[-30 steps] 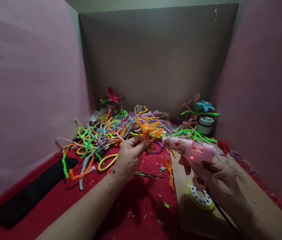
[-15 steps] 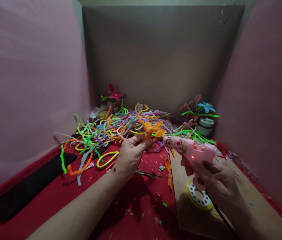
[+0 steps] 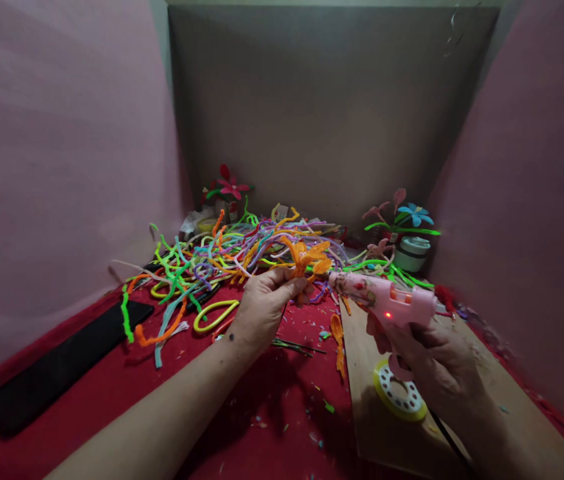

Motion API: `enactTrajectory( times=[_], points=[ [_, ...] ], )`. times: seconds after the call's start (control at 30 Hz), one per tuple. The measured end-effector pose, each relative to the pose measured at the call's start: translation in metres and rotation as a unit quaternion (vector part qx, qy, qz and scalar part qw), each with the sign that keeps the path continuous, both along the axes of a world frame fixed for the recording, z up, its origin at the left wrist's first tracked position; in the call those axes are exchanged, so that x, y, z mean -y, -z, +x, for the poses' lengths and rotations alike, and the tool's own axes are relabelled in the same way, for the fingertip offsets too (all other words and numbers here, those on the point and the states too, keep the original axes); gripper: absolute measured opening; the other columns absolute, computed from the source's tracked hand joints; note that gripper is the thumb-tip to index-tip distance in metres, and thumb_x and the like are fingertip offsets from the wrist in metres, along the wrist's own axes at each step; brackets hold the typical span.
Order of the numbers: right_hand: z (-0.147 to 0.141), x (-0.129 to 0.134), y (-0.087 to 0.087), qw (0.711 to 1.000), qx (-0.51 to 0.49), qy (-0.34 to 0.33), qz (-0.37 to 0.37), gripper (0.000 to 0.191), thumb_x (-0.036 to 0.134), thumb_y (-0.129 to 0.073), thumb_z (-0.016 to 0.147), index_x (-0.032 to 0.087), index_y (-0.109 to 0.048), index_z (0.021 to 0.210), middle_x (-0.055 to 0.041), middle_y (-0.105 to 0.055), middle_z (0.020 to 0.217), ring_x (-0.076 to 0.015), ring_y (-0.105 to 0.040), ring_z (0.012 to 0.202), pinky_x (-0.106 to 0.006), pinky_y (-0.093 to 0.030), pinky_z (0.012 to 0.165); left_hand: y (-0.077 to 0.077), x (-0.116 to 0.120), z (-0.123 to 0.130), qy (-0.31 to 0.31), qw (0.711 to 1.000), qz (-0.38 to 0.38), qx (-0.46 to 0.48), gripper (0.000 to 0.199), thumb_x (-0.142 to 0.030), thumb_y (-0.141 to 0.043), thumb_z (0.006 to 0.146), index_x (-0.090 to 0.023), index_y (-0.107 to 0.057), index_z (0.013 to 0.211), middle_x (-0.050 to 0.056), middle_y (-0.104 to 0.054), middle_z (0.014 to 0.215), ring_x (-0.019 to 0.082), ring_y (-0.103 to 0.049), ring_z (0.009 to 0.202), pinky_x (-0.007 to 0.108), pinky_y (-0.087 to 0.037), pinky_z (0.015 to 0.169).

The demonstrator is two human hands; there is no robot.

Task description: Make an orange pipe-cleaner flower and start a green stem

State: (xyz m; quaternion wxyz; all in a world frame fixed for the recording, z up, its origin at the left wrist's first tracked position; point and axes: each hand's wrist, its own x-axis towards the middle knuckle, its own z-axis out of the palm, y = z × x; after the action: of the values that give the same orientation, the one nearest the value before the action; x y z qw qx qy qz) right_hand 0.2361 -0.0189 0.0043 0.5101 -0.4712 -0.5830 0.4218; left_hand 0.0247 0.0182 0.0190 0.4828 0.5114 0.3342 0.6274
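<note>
Pinched in the fingers of my left hand [image 3: 267, 303] is an orange pipe-cleaner flower [image 3: 307, 257], held upright by its base. My right hand [image 3: 435, 360] grips a pink hot glue gun [image 3: 387, 299] by the handle, a red light glowing on its side. The gun's nozzle points left and sits close to the flower's lower right petal; whether it touches I cannot tell. Below, a loose orange pipe-cleaner petal piece [image 3: 338, 343] lies on the red cloth [image 3: 262, 433]. Left of it are thin dark scissors [image 3: 297, 347], partly hidden by my left hand.
A tangled heap of coloured pipe cleaners [image 3: 242, 247] lies behind my hands. On the right, a wooden board [image 3: 377, 440] carries a yellow-and-white tape roll [image 3: 400, 390]. A long black object [image 3: 62, 367] lies at left. Finished flowers [image 3: 416, 213] stand at the back right.
The view has shifted slightly. Both hands stay nearly in place, the flower and the glue gun nozzle still close together. The fingers on the gun's trigger seem to have squeezed in a little.
</note>
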Motion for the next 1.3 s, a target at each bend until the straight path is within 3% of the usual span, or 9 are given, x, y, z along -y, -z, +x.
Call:
enactTrajectory(
  times=[0.23, 0.4, 0.63, 0.9, 1.13, 1.3],
  points=[
    [-0.0065, 0.0042, -0.0041, 0.999, -0.008, 0.034, 0.031, 0.031, 0.048, -0.063, 0.071, 0.017, -0.066, 0.07, 0.0021, -0.043, 0.048, -0.0074, -0.035, 0.036, -0.019, -0.029, 0.033, -0.0006, 0.0001, 0.0005, -0.003, 1.0, 0.004, -0.001, 0.011, -0.023, -0.065, 0.071, -0.013, -0.064, 0.067, 0.001, -0.06, 0.06, 0.011, -0.053, 0.058, 0.025, -0.041, 0.059],
    [-0.0039, 0.0017, -0.0043, 1.0, 0.009, 0.007, 0.024, 0.033, 0.05, -0.062, 0.07, 0.017, -0.066, 0.07, 0.0023, -0.043, 0.046, -0.0074, -0.035, 0.034, -0.02, -0.028, 0.031, 0.0004, -0.0005, 0.0007, -0.003, 1.0, 0.006, 0.001, 0.01, -0.021, -0.064, 0.072, -0.013, -0.064, 0.066, 0.001, -0.059, 0.06, 0.01, -0.052, 0.057, 0.024, -0.04, 0.059],
    [-0.0098, 0.0098, -0.0057, 0.999, -0.004, 0.042, 0.033, 0.03, 0.047, -0.062, 0.073, 0.017, -0.065, 0.071, 0.0009, -0.051, 0.053, -0.006, -0.034, 0.038, -0.019, -0.025, 0.036, 0.0, -0.0003, 0.0003, -0.007, 1.0, 0.005, -0.008, 0.011, -0.022, -0.064, 0.072, -0.013, -0.065, 0.066, 0.001, -0.059, 0.059, 0.011, -0.053, 0.059, 0.025, -0.041, 0.061],
    [-0.0044, 0.0047, -0.0056, 0.998, 0.043, 0.03, 0.038, 0.035, 0.051, -0.061, 0.071, 0.016, -0.065, 0.068, 0.001, -0.048, 0.048, -0.0081, -0.037, 0.036, -0.02, -0.028, 0.034, 0.0023, -0.0018, 0.0002, -0.002, 1.0, 0.005, -0.002, 0.011, -0.023, -0.065, 0.072, -0.012, -0.066, 0.07, 0.002, -0.062, 0.062, 0.011, -0.054, 0.059, 0.025, -0.042, 0.061],
    [-0.003, 0.0042, -0.0019, 0.994, 0.065, 0.041, 0.082, 0.032, 0.047, -0.059, 0.075, 0.015, -0.065, 0.073, -0.0014, -0.053, 0.052, -0.0082, -0.038, 0.038, -0.021, -0.029, 0.035, 0.002, -0.0013, -0.0003, 0.003, 1.0, 0.005, -0.004, 0.011, -0.023, -0.064, 0.073, -0.012, -0.066, 0.071, 0.001, -0.061, 0.061, 0.01, -0.054, 0.059, 0.024, -0.041, 0.061],
    [-0.005, 0.0024, -0.0033, 0.984, 0.079, 0.037, 0.156, 0.028, 0.046, -0.06, 0.074, 0.019, -0.068, 0.072, -0.0038, -0.06, 0.057, -0.0137, -0.05, 0.046, -0.024, -0.037, 0.04, 0.0048, -0.0034, -0.0004, 0.007, 1.0, 0.005, -0.007, 0.011, -0.023, -0.064, 0.073, -0.012, -0.066, 0.074, 0.002, -0.062, 0.064, 0.01, -0.054, 0.06, 0.024, -0.041, 0.06]
  ],
)
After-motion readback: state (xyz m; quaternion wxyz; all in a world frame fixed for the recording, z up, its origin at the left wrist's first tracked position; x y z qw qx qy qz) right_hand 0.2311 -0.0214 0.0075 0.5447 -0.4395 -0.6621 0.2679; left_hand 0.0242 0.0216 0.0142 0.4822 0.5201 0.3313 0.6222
